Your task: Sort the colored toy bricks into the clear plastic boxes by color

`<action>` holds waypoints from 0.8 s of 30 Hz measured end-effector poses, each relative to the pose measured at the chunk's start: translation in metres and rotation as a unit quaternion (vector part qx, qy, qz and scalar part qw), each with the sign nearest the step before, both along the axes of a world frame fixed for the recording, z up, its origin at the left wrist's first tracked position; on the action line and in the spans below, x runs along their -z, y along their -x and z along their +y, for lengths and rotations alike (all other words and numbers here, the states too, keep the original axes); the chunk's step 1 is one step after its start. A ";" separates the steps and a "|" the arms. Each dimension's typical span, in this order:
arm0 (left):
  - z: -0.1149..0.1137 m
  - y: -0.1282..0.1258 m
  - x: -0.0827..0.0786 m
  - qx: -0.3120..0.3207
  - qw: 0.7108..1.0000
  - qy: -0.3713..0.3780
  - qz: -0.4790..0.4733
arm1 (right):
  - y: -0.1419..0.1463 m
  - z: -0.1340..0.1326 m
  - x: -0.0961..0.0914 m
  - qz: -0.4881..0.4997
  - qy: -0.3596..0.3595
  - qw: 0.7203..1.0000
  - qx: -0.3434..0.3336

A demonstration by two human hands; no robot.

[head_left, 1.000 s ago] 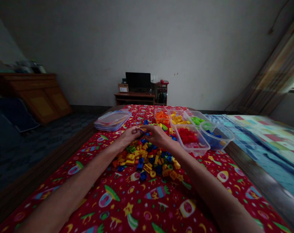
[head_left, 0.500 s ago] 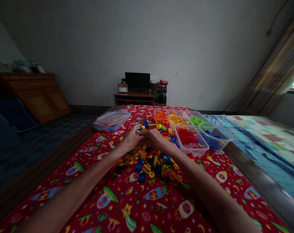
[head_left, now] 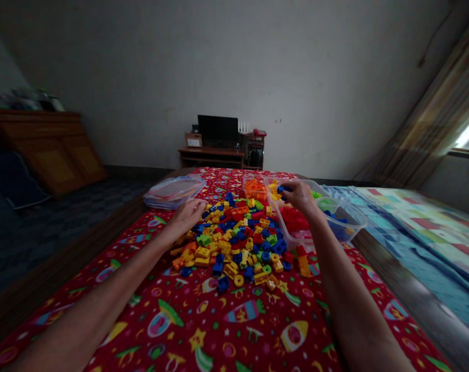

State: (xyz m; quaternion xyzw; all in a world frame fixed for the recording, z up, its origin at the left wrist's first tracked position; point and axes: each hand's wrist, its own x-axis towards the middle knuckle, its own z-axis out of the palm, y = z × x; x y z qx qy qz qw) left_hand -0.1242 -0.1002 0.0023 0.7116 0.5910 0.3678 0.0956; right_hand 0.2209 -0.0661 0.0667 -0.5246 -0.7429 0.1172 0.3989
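A heap of plastic building blocks (head_left: 234, 237), mostly yellow, blue and red with some green, is spread on the tablecloth. At the heap's left edge lies my left hand (head_left: 188, 216), its fingers drawn together; whatever they hold, if anything, is hidden. My right hand (head_left: 301, 197) pinches a blue building block (head_left: 283, 189) above the clear containers. Beneath and around that hand are the container with yellow blocks (head_left: 273, 192) and the one with red blocks (head_left: 294, 219). A round tub (head_left: 356, 227) with blue blocks stands just to the right.
Orange blocks (head_left: 255, 187) fill a container at the back, and green blocks (head_left: 316, 195) show in another. Stacked clear lids (head_left: 174, 191) lie at the left. The red patterned tablecloth (head_left: 234, 336) covers the table; a bed (head_left: 420, 227) adjoins on the right.
My hands were together over the heap and are now apart. The right one has moved right to the containers with a blue block; the left one has shifted left.
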 end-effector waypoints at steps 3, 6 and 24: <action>0.005 0.007 0.009 -0.023 0.998 -0.011 0.049 | -0.006 0.000 -0.001 0.109 0.079 0.990 -0.033; 0.006 0.008 0.015 -0.019 0.996 -0.016 0.087 | -0.006 0.000 0.001 0.206 0.161 0.961 -0.094; 0.006 0.005 0.033 0.021 0.984 -0.028 0.177 | -0.103 -0.014 -0.007 -0.117 -0.058 0.948 0.291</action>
